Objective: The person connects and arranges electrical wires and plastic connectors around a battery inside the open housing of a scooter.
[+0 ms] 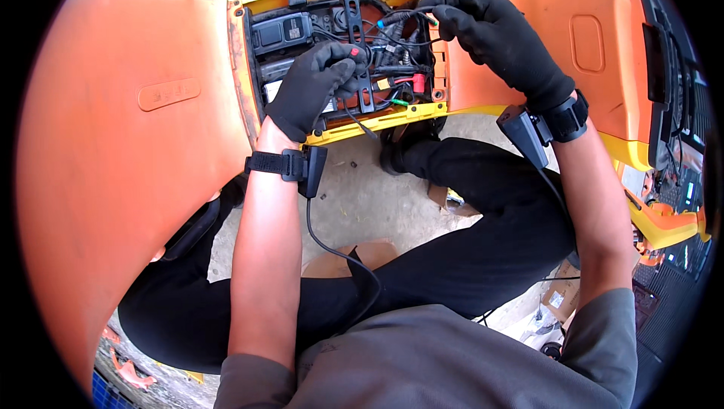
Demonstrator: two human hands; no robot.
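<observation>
An orange and yellow vehicle body (128, 152) has an open compartment (248, 47) with black modules, a slotted bracket (354, 16), wires and coloured connectors. My left hand (317, 88), in a black glove, is curled at the compartment's middle, close to a small red-capped connector (354, 52) and a dark cable; what its fingers grip is unclear. My right hand (498, 43), also gloved, is closed on a black cable (407, 12) at the compartment's upper right, near cyan and green connector ends (381, 23). A red connector (418, 83) lies below them.
My bent legs in dark trousers (460, 258) are under the body. Cardboard pieces (354, 250) lie on the concrete floor (347, 190). Orange-yellow parts (664, 224) and dark corrugated surfaces are at the right. Small orange pieces (128, 367) lie at the lower left.
</observation>
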